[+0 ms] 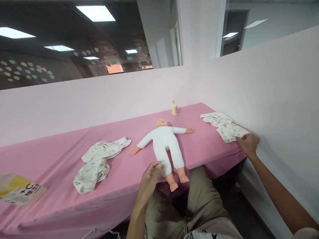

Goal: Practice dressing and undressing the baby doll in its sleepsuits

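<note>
A baby doll (164, 141) in a white bodysuit lies on its back, arms spread, its feet over the table's front edge. My left hand (149, 176) is beside its lower leg, fingers loosely bent and apart, holding nothing. At the far right, my right hand (250, 144) grips the corner of a folded white printed baby garment (228, 132), thumb on top. Touching that garment from behind is another white printed baby garment (216, 118). Left of the doll lie two crumpled printed baby garments, an upper one (103, 150) and a lower one (88, 174).
A pink cloth covers the table (132, 169). Near the back wall stands a small cream bottle (174, 109). A yellow and white plastic packet (20, 189) lies at the left. White walls (271, 89) close off the back and right sides.
</note>
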Available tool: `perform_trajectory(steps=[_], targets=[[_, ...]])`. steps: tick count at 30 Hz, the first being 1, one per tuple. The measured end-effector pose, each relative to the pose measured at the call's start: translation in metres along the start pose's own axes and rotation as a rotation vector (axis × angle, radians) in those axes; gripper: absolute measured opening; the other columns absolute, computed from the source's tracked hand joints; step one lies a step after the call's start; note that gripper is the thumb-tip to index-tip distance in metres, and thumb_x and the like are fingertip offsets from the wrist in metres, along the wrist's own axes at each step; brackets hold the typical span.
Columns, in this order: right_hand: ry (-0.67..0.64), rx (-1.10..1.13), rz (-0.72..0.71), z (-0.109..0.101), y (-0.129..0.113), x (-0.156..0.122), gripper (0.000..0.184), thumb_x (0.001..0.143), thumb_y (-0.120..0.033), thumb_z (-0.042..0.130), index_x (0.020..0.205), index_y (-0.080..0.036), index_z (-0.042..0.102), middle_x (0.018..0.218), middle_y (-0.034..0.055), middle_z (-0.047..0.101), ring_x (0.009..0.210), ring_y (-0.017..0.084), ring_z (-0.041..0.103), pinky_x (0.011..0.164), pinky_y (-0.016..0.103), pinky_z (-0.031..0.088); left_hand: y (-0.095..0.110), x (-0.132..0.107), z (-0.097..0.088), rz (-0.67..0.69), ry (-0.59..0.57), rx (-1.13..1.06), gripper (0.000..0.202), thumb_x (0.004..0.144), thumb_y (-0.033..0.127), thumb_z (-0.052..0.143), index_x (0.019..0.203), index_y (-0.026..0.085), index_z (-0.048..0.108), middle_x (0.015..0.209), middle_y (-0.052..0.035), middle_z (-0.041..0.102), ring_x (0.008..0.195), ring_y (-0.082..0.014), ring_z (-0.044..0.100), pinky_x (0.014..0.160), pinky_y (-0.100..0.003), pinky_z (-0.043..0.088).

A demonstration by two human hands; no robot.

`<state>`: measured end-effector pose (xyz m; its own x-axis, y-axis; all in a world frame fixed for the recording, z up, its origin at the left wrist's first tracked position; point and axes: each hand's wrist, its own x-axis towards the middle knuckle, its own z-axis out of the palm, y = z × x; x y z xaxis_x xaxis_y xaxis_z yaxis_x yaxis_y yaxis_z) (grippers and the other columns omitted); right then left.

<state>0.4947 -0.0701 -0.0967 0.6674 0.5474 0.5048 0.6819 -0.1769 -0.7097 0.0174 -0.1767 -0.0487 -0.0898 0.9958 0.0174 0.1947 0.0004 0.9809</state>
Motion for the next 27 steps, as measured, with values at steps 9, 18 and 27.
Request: perform_trajectory(steps=[9, 18, 27], targets=[[-0.153, 0.222, -0.412, 0.008, -0.056, -0.074, 0.025, 0.079, -0.045, 0.049, 0.084, -0.021, 0.056, 0.089, 0.0109, 0.060, 0.098, 0.030, 0.052, 0.093, 0.049, 0.041, -0.013, 0.073, -0.071, 0.118, 0.568, 0.627, 0.038, 0.089, 0.037, 0.039, 0.109, 0.013, 0.061, 0.111, -0.0161, 0.066, 0.101, -0.0286, 0.061, 0.093, -0.043, 0.046], [-0.373, 0.349, -0.519, 0.025, -0.072, -0.132, 0.027, 0.084, -0.045, 0.050, 0.091, -0.021, 0.059, 0.097, 0.0090, 0.062, 0.099, 0.028, 0.057, 0.090, 0.049, 0.047, -0.028, 0.153, -0.202, -0.206, 0.627, 1.198, 0.044, 0.075, 0.008, 0.046, 0.117, 0.007, 0.060, 0.121, -0.0274, 0.057, 0.120, -0.0413, 0.049, 0.096, -0.052, 0.037], [-0.456, 0.401, -0.403, 0.017, -0.063, -0.138, 0.019, 0.082, -0.048, 0.052, 0.091, -0.032, 0.058, 0.099, 0.0110, 0.063, 0.099, 0.034, 0.060, 0.091, 0.055, 0.047, -0.012, 0.172, -0.204, -0.053, 0.753, 0.968, 0.013, 0.081, 0.020, 0.044, 0.084, 0.015, 0.056, 0.089, -0.0150, 0.064, 0.097, -0.0306, 0.056, 0.086, -0.043, 0.040]])
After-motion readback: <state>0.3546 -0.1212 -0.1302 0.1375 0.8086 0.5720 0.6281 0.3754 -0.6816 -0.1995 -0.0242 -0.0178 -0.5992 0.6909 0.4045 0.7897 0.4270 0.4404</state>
